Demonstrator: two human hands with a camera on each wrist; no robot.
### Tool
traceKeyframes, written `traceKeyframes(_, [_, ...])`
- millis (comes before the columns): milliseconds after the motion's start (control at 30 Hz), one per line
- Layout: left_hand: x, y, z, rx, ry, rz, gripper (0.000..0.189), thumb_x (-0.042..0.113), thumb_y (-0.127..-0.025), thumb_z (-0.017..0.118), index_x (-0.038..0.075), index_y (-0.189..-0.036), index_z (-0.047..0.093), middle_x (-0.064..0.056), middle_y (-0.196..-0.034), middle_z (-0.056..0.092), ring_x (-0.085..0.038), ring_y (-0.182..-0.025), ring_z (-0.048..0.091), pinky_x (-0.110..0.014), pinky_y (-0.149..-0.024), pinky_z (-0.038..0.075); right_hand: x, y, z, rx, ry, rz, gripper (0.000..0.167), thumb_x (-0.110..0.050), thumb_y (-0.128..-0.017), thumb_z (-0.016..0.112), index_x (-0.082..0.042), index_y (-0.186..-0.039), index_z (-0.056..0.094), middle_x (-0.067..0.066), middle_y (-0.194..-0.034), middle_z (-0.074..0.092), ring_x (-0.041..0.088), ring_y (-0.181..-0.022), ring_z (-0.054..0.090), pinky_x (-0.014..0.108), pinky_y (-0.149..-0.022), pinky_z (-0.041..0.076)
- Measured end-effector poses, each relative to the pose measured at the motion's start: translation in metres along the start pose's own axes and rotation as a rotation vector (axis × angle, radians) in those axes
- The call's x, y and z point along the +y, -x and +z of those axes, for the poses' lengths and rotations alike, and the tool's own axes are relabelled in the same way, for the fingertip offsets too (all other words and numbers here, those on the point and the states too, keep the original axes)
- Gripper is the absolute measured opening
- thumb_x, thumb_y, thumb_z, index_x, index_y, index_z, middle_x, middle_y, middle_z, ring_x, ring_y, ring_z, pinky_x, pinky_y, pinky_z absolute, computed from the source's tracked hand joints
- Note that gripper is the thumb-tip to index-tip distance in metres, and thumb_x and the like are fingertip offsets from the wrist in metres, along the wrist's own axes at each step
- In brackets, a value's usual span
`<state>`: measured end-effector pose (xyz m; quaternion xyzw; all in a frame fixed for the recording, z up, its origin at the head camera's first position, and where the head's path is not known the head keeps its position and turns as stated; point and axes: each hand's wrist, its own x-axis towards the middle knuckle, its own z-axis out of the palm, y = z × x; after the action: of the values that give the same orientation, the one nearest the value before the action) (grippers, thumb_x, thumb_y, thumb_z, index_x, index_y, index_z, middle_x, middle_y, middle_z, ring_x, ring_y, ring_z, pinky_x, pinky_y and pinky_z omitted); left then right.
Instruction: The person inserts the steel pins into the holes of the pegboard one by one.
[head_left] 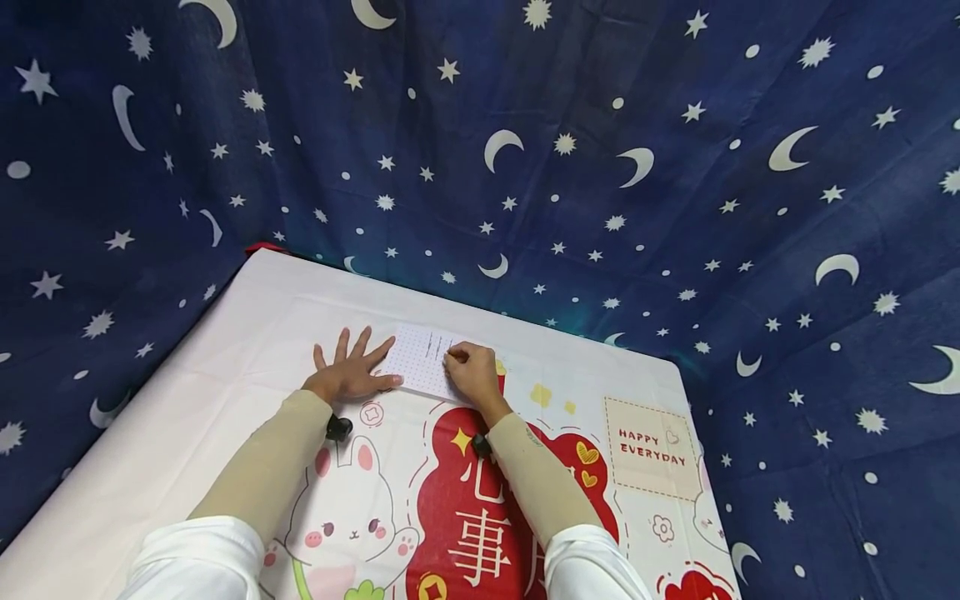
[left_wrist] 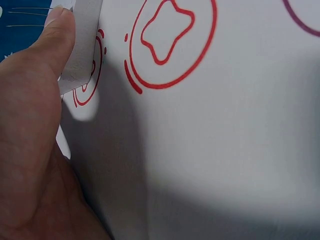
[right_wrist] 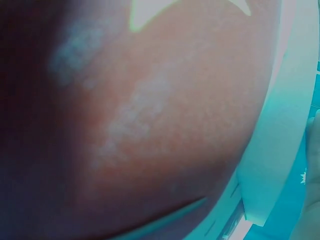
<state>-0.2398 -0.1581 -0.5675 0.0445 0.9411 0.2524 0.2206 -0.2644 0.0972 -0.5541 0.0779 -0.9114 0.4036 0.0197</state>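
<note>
A thick white dotted notepad (head_left: 420,371) lies on the table with several short dark upright lines drawn on its page. My left hand (head_left: 351,373) is spread flat at its left side, and the thumb (left_wrist: 60,30) presses on the pad's near left edge. My right hand (head_left: 472,373) rests over the right part of the pad, fingers curled round a slim pencil (head_left: 454,357). Most of the pencil is hidden by the hand; a thin dark length of the pencil (right_wrist: 165,220) shows under the palm in the right wrist view.
A printed white cloth covers the table (head_left: 300,300), with a rabbit, red patches and lettering on it. Dark blue curtain (head_left: 480,208) with moons and stars hangs behind the far edge and down both sides. A small black wrist camera (head_left: 339,427) sits by the left wrist.
</note>
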Motion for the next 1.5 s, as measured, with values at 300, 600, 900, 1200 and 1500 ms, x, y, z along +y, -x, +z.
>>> traceKeyframes(300, [0.018, 0.016, -0.008, -0.008, -0.013, 0.009, 0.095, 0.077, -0.093, 0.049, 0.032, -0.168, 0.010, -0.016, -0.176, -0.013, -0.050, -0.158, -0.025, -0.081, -0.114, -0.021, 0.009, 0.007, -0.017, 0.026, -0.041, 0.048, 0.019, -0.017, -0.096, 0.074, -0.006, -0.111, 0.080, 0.008, -0.097, 0.079, 0.018, -0.085, 0.066, 0.030, -0.081, 0.064])
traceKeyframes(600, [0.010, 0.013, -0.012, 0.009, 0.023, 0.031, 0.103, 0.084, -0.087, 0.049, 0.033, -0.168, 0.011, -0.018, -0.176, -0.014, -0.051, -0.156, -0.027, -0.081, -0.111, -0.026, 0.031, 0.025, -0.050, 0.023, -0.058, 0.020, 0.015, -0.013, -0.095, 0.074, -0.002, -0.104, 0.080, 0.013, -0.095, 0.079, 0.018, -0.079, 0.068, 0.033, -0.076, 0.064])
traceKeyframes(900, [0.011, 0.015, -0.012, -0.002, 0.034, 0.027, 0.102, 0.080, -0.090, 0.050, 0.029, -0.168, 0.011, -0.021, -0.175, -0.014, -0.053, -0.156, -0.027, -0.081, -0.110, -0.027, 0.060, 0.074, -0.079, -0.064, -0.012, 0.098, 0.012, -0.010, -0.093, 0.076, -0.002, -0.101, 0.081, 0.012, -0.094, 0.079, 0.014, -0.079, 0.066, 0.027, -0.072, 0.058])
traceKeyframes(1200, [0.014, 0.014, -0.014, -0.011, 0.009, 0.024, 0.099, 0.075, -0.094, 0.050, 0.027, -0.168, 0.008, -0.022, -0.174, -0.016, -0.054, -0.155, -0.028, -0.082, -0.110, -0.026, 0.080, 0.098, -0.089, 0.098, -0.012, 0.158, 0.006, -0.006, -0.089, 0.080, -0.001, -0.091, 0.080, 0.014, -0.085, 0.078, 0.015, -0.075, 0.067, 0.027, -0.068, 0.055])
traceKeyframes(1500, [0.014, 0.014, -0.012, -0.017, 0.006, 0.038, 0.099, 0.076, -0.093, 0.050, 0.027, -0.168, 0.009, -0.022, -0.174, -0.016, -0.055, -0.154, -0.028, -0.083, -0.109, -0.026, 0.077, 0.085, -0.078, 0.093, 0.128, 0.164, 0.010, -0.011, -0.089, 0.081, -0.004, -0.081, 0.080, 0.009, -0.076, 0.075, 0.017, -0.073, 0.064, 0.030, -0.067, 0.053])
